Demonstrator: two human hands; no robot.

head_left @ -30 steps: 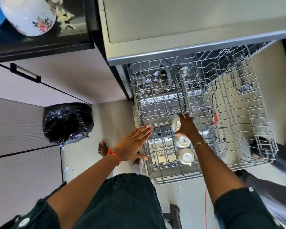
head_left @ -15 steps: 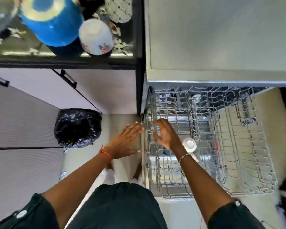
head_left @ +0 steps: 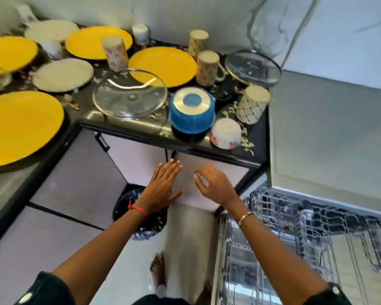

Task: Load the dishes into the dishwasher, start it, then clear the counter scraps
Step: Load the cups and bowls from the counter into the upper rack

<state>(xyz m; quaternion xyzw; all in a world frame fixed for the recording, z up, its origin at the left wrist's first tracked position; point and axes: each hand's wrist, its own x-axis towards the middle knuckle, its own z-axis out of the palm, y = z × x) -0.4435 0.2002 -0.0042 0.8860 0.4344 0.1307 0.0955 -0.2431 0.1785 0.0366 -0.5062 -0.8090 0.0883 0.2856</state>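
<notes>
Head camera looks down on both hands, which hang in the air in front of a pale cupboard door (head_left: 141, 159) just below the counter edge, well apart from any dish. The left hand (head_left: 161, 190) is flat, with its fingers straight and together and its thumb out, and it holds nothing. The right hand (head_left: 216, 186), just beside it, has loosely curled fingers and also holds nothing.

The dishes are on the dark counter (head_left: 123, 125) beyond the hands. Nearest the edge is an upturned blue bowl (head_left: 191, 111), with an upturned white flowered bowl (head_left: 226, 133) touching its right side. Left of the blue bowl lies a glass lid (head_left: 130, 95), its far rim overlapping a yellow plate (head_left: 163, 64). A larger yellow plate (head_left: 20, 126) is at the near left, and a grey plate (head_left: 63, 74) lies beyond it. An upturned dotted mug (head_left: 252, 106) stands at the right end of the counter, and a second glass lid (head_left: 252, 68) lies farther back. Pale scraps (head_left: 246, 144) are scattered around the bowls.

At the near right the wire dishwasher rack (head_left: 295, 238) is pulled out; it is too blurred to tell what is in it. On the floor below the left wrist is a bin lined with a black bag (head_left: 139, 216).
</notes>
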